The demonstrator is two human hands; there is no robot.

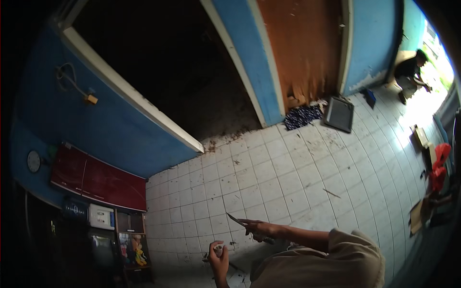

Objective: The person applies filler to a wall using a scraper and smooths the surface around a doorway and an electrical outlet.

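My left hand [219, 262] is closed, fingers curled round a small roundish brown and pale thing [219, 250] whose kind I cannot make out. Just up and to its right, my right hand [258, 228] grips a knife [233, 219]. The narrow blade points up and left, away from my body, and the fingers hide the handle. A gap separates the blade from the thing in my left hand. Both hands are above the white tiled floor [269, 187].
Scraps litter the floor near the dark doorway. By the brown door [307, 48] lie a patterned cloth [302, 117] and a grey rectangular tray [339, 114]. Another person [408, 72] crouches at the bright opening. Left stand a dark red cabinet [96, 175] and a water dispenser [102, 217]; right, a red bag [438, 168].
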